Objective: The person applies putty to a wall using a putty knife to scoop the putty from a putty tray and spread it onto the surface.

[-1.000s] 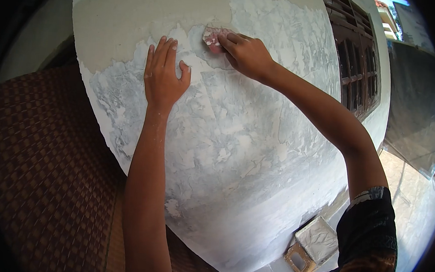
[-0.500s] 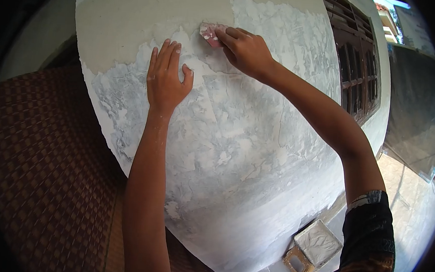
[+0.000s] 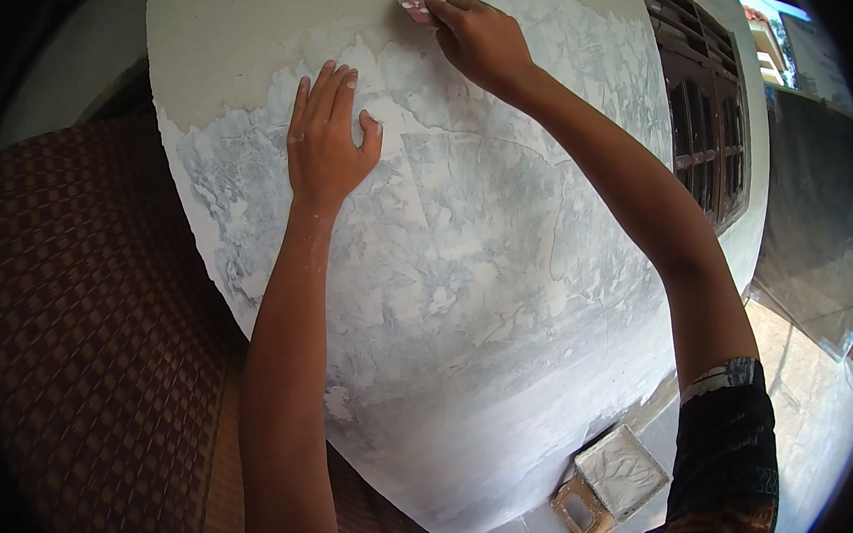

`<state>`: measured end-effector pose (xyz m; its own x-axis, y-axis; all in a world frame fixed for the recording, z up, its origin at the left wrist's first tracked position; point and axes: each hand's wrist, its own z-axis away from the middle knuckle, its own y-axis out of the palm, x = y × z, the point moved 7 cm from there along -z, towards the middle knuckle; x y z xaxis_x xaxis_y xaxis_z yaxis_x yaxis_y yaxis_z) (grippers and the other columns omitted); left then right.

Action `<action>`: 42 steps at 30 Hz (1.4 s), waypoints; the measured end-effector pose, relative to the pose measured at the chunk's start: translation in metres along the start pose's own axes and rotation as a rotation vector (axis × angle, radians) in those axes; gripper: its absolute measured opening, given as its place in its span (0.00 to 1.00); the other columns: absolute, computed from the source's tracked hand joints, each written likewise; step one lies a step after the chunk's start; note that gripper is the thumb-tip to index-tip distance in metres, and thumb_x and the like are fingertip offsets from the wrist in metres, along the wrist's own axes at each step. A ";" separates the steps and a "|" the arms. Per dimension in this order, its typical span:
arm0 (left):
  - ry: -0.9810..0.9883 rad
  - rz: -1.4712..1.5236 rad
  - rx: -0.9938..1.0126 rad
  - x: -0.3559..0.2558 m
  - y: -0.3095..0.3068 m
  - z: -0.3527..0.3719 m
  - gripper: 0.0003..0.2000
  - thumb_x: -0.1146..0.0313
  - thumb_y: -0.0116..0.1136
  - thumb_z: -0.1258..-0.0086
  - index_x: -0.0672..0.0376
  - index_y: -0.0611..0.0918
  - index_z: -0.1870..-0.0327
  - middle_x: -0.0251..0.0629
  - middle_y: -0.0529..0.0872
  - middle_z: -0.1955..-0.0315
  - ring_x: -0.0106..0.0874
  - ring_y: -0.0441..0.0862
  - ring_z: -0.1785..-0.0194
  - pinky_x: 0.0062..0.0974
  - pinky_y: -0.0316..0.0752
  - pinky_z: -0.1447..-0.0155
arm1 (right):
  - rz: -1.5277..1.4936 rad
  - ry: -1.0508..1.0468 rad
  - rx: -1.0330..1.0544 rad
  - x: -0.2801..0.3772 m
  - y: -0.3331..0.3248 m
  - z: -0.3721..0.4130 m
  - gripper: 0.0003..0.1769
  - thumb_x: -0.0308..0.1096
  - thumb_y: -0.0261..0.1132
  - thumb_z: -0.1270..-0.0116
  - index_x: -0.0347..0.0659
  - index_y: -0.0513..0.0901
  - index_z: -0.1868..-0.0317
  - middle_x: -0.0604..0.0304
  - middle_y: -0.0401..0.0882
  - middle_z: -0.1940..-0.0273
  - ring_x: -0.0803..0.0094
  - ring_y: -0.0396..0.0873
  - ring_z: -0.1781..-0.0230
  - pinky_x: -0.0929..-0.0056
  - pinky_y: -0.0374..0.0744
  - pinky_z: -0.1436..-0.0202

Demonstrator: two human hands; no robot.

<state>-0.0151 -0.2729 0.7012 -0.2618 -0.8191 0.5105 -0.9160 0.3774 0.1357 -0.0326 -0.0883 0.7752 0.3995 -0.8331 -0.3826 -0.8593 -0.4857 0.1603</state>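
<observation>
Patches of white and grey filler cover most of the wall [image 3: 464, 298], with a beige band along its top. My right hand [image 3: 484, 43] is closed on a pinkish putty scraper [image 3: 418, 5] whose face is smeared with white paste. The scraper lies against the beige part, close to the border of the filler. Lower and to the left, my left hand [image 3: 332, 139] rests on the wall with its palm side down, fingers stretched upward and thumb apart. It holds nothing.
A square tub of white paste [image 3: 622, 471] sits on a small stool [image 3: 582, 513] at the wall's foot. A brown woven mat [image 3: 91, 324] hangs or stands at the left. On the right are a dark-framed window [image 3: 704, 117] and a dark sheet [image 3: 811, 212].
My right hand has slid the scraper upward on the wall, onto the beige area. My left hand stays in nearly the same place.
</observation>
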 end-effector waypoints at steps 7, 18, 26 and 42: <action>-0.005 0.002 -0.001 0.001 -0.002 -0.003 0.22 0.74 0.57 0.39 0.66 0.80 0.42 0.46 0.82 0.40 0.42 0.75 0.30 0.49 0.63 0.24 | 0.033 -0.079 0.091 0.018 0.013 0.033 0.19 0.29 0.66 0.36 0.41 0.81 0.44 0.57 0.84 0.54 0.55 0.85 0.54 0.62 0.86 0.56; 0.004 -0.025 -0.006 0.002 0.000 -0.002 0.21 0.74 0.57 0.39 0.66 0.80 0.42 0.45 0.82 0.40 0.41 0.75 0.30 0.48 0.63 0.24 | 0.141 -0.063 0.098 0.004 0.017 0.015 0.17 0.30 0.64 0.34 0.41 0.82 0.44 0.56 0.86 0.52 0.57 0.86 0.55 0.61 0.85 0.60; -0.005 -0.022 0.005 0.002 0.000 -0.002 0.21 0.75 0.57 0.39 0.65 0.80 0.42 0.45 0.82 0.40 0.41 0.75 0.30 0.49 0.63 0.24 | 0.024 -0.066 0.004 0.014 -0.011 0.023 0.12 0.27 0.63 0.36 0.39 0.82 0.51 0.57 0.85 0.55 0.58 0.86 0.56 0.60 0.85 0.64; 0.006 -0.059 0.020 0.002 0.001 -0.004 0.21 0.73 0.57 0.39 0.66 0.81 0.43 0.47 0.83 0.41 0.41 0.75 0.30 0.46 0.63 0.24 | 0.120 -0.005 0.080 -0.019 0.004 0.017 0.12 0.26 0.61 0.36 0.39 0.80 0.51 0.55 0.84 0.56 0.58 0.85 0.53 0.61 0.85 0.61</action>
<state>-0.0150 -0.2724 0.7059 -0.2053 -0.8369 0.5074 -0.9356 0.3199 0.1492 -0.0491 -0.0703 0.7680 0.2906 -0.8825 -0.3697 -0.9236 -0.3597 0.1326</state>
